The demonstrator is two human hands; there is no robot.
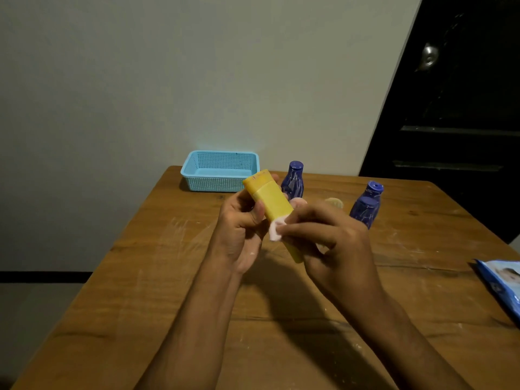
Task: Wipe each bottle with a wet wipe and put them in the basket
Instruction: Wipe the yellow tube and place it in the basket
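Note:
My left hand [240,223] grips a yellow tube bottle [270,198] held tilted above the table, cap end up and to the left. My right hand [329,237] pinches a small white wet wipe [276,228] against the tube's lower half. Behind the hands stand blue bottles: one [293,180] near the basket, and two close together [365,206] to the right. A light blue mesh basket [197,175] sits at the table's far left corner with nothing visible inside. A small pale round object [334,203] lies behind my right hand, mostly hidden.
The wooden table [168,277] shows white scuff marks. A blue wet-wipe pack [503,280] lies at the right edge. A plain wall is behind the table, and a dark door stands at the right.

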